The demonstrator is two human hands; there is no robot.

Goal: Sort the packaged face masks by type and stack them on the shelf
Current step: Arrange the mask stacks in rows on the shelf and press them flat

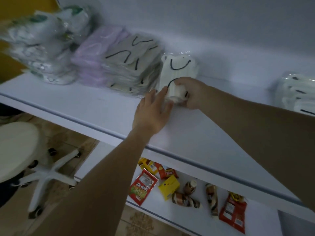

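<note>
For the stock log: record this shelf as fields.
held: cream mask pack, black ear loops
right hand: grips its near end
left hand: fingers straight, touching the pack
left of it: grey mask stack, then lilac mask stack
far right: white mask stack
lower shelf: snack packets, yellow box

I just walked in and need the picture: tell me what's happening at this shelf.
A person is handling a bundle of cream-white packaged masks with black ear loops on the white shelf. The right hand grips its near end. The left hand rests straight fingers against its left side. Left of it stand sorted stacks: grey-beige masks, lilac masks, then white packs with green print. Another white pile sits far right.
</note>
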